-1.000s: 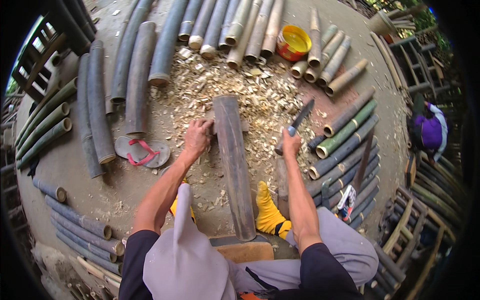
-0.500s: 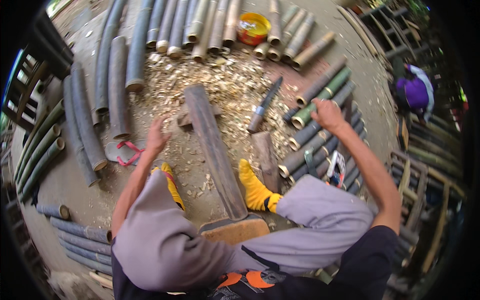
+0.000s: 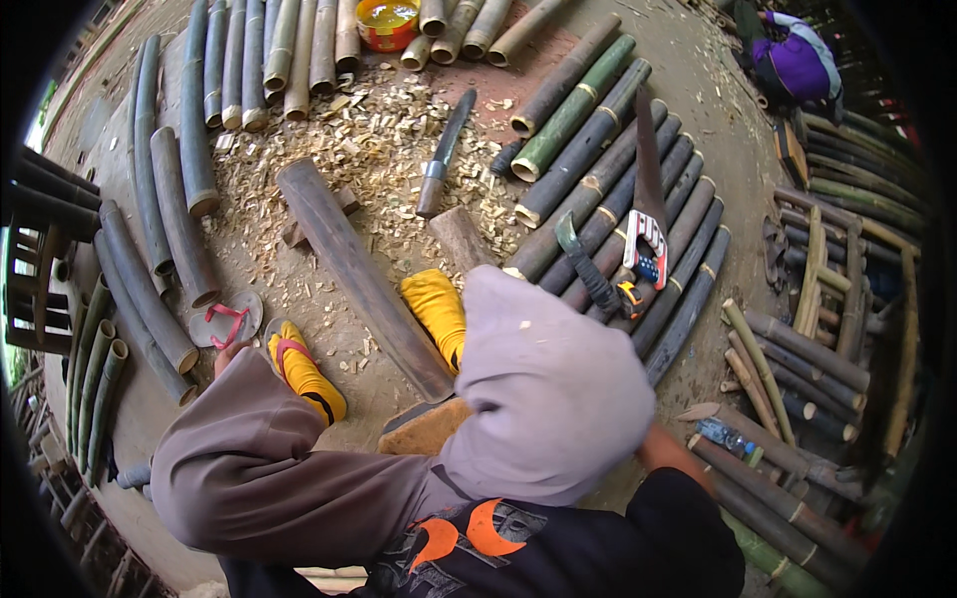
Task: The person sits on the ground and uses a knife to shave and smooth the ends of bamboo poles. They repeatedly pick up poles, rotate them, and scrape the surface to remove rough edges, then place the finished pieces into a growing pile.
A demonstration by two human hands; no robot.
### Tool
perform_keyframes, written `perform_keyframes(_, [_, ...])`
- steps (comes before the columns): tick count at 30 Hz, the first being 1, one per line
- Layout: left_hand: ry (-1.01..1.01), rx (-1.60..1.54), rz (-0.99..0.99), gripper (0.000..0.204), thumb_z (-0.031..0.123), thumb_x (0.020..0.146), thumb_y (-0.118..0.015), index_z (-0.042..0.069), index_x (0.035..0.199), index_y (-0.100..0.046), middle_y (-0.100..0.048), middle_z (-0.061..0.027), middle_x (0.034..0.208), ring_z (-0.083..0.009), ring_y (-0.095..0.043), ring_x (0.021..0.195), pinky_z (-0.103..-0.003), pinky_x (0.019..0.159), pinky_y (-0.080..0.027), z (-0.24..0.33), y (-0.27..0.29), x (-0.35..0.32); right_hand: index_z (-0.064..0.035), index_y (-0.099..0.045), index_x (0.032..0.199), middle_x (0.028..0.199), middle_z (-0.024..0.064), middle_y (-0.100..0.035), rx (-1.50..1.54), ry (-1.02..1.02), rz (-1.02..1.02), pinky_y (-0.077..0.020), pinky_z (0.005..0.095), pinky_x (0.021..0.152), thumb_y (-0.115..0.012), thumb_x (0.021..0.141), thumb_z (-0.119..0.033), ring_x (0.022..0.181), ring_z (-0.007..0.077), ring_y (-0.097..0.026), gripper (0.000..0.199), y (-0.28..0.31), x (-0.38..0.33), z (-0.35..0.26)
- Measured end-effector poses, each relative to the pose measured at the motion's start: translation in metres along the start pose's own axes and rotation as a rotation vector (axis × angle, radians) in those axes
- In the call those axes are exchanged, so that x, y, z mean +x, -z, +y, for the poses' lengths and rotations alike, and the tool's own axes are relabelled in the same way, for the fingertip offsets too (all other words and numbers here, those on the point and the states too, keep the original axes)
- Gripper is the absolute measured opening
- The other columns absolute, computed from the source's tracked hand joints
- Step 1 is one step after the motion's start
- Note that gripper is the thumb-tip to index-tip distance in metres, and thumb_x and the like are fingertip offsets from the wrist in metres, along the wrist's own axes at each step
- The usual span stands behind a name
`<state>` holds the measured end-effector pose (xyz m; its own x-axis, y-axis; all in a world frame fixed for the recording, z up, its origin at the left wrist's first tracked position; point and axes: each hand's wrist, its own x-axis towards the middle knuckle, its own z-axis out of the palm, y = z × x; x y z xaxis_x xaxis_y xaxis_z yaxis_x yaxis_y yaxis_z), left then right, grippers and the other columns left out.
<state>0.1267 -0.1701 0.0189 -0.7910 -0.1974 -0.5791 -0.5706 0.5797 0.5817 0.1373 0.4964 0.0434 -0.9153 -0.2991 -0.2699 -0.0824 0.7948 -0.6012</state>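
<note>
Beside my left knee, a small part of my left hand [image 3: 230, 357] shows next to a loose grey flip-flop [image 3: 246, 306] with red straps; its fingers are mostly hidden. My right forearm passes behind my right thigh, which hides my right hand. Between my legs slants a long dark wooden beam [image 3: 362, 284], its far end raised on a small wood block [image 3: 345, 201]. Past the beam a broad knife [image 3: 446, 154] lies on wood chips, with a short wood piece [image 3: 462, 239] nearer me.
Bamboo poles [image 3: 588, 184] lie in a row on the right, carrying a saw [image 3: 648, 239], a curved blade with a black handle [image 3: 591, 269] and a tape measure [image 3: 630, 294]. More poles [image 3: 196, 149] lie left. A red-yellow tub [image 3: 388, 22] stands far off. A person [image 3: 797, 60] crouches far right.
Both hands have dropped back from in front of me, the left beside my knee and the right out of sight behind my thigh. My right knee has swung up, and the view has shifted rightward.
</note>
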Motion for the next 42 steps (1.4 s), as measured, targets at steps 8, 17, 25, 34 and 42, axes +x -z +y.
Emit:
perform_keyframes(8, [0.142,0.092,-0.035,0.037,0.016,0.071,-0.068,-0.003,0.103,-0.063,-0.067,-0.0110,0.089,-0.0173,-0.063,0.080,-0.031,0.070,-0.050,0.007,0.043,-0.050,-0.0015,-0.058,0.100,0.097,0.0211,-0.061,0.456,0.104,-0.067,-0.0458,0.0464,0.077,-0.062,0.076,-0.015,0.086,0.0367,-0.058,0.028,-0.096,-0.047,-0.021])
perform_keyframes(17, [-0.043,0.409,0.171,0.032,0.013,0.069,-0.067,-0.002,0.096,-0.062,-0.064,-0.0104,0.083,-0.0165,-0.061,0.078,-0.032,0.071,-0.050,0.114,0.104,-0.049,-0.0017,-0.059,0.100,0.093,0.0208,-0.061,0.432,-0.039,-0.282,-0.0461,0.0456,0.075,-0.062,0.077,-0.014,0.083,0.0358,-0.059,0.027,-0.084,-0.044,-0.044])
perform_keyframes(25, [-0.341,0.553,-0.077,0.045,0.016,0.074,-0.070,-0.002,0.114,-0.060,-0.066,-0.0181,0.100,-0.0256,-0.064,0.091,-0.034,0.081,-0.051,0.255,0.092,0.062,-0.0018,-0.059,0.100,0.090,0.0204,-0.061,0.286,-0.336,-0.215,-0.0464,0.0449,0.072,-0.062,0.077,-0.014,0.081,0.0350,-0.059,0.026,-0.056,-0.021,-0.054])
perform_keyframes(34, [-0.283,0.388,-0.363,0.090,0.030,0.070,-0.080,0.005,0.141,-0.031,-0.049,-0.0246,0.128,-0.0356,-0.053,0.113,-0.045,0.097,-0.045,0.278,0.026,0.205,-0.0019,-0.060,0.100,0.086,0.0201,-0.061,0.213,-0.595,-0.117,-0.0467,0.0441,0.069,-0.062,0.077,-0.013,0.077,0.0342,-0.060,0.025,-0.059,0.036,-0.101])
perform_keyframes(42, [-0.248,0.198,-0.219,0.065,0.017,0.066,-0.083,-0.002,0.120,-0.053,-0.063,-0.0199,0.109,-0.0312,-0.062,0.100,-0.038,0.091,-0.051,0.276,0.011,0.212,-0.0020,-0.060,0.100,0.083,0.0197,-0.061,0.186,-0.682,-0.032,-0.0470,0.0434,0.067,-0.062,0.078,-0.012,0.075,0.0334,-0.060,0.024,-0.055,0.043,-0.159])
